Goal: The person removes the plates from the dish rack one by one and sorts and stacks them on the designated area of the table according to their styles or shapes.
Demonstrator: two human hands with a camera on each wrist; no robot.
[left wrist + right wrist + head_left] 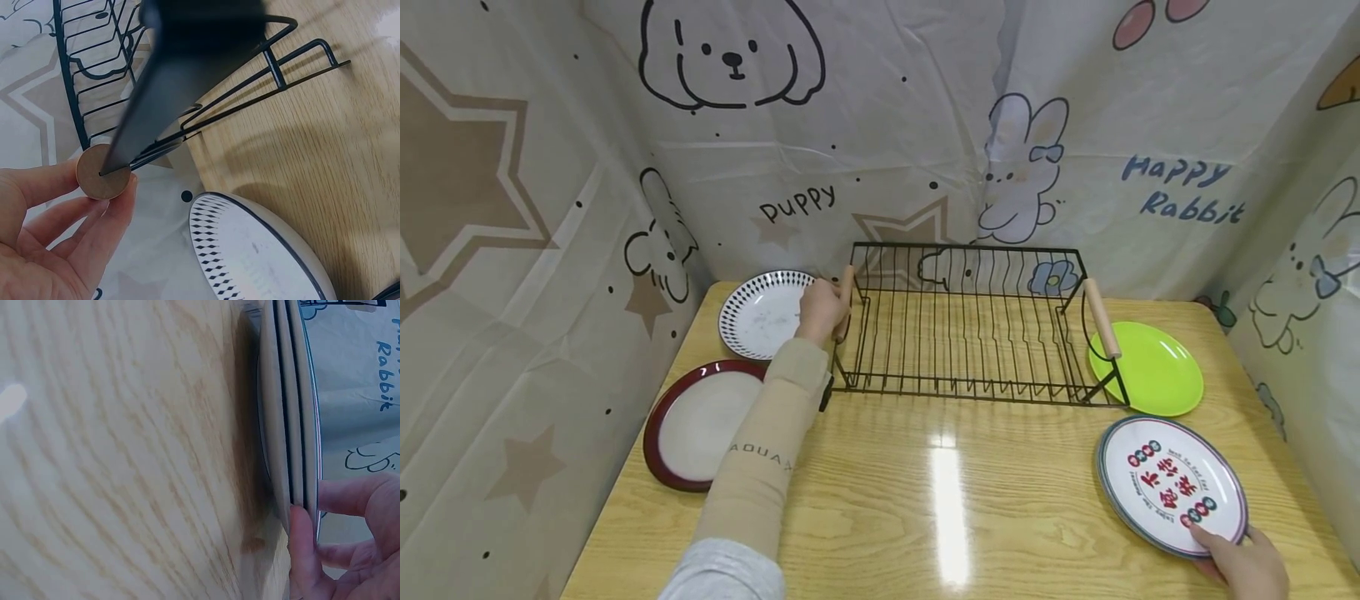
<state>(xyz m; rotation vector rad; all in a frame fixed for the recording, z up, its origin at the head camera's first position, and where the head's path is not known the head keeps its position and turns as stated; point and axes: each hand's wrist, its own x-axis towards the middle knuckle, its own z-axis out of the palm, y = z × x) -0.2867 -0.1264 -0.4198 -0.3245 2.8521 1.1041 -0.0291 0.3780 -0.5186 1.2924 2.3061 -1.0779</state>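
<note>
My left hand (820, 311) holds the left wooden handle (847, 287) of a black wire dish rack (970, 392). In the left wrist view, the thumb and fingers curl round the round end of that handle (103, 175). At the front right, my right hand (1247, 562) grips the near rim of a stack of white plates (1195, 475) with red lettering on the top one. The right wrist view has the plate edges (294, 425) side-on, with fingers on both sides of the stack. Only wires show in the rack, with no dish in it.
Left of the rack sits a white plate with a black diamond rim (760, 312). Nearer lies a cream plate with a dark red rim (662, 429), partly behind the left forearm. A lime green plate (1165, 367) lies right of the rack. Printed cloth (880, 125) surrounds the wooden table (865, 500).
</note>
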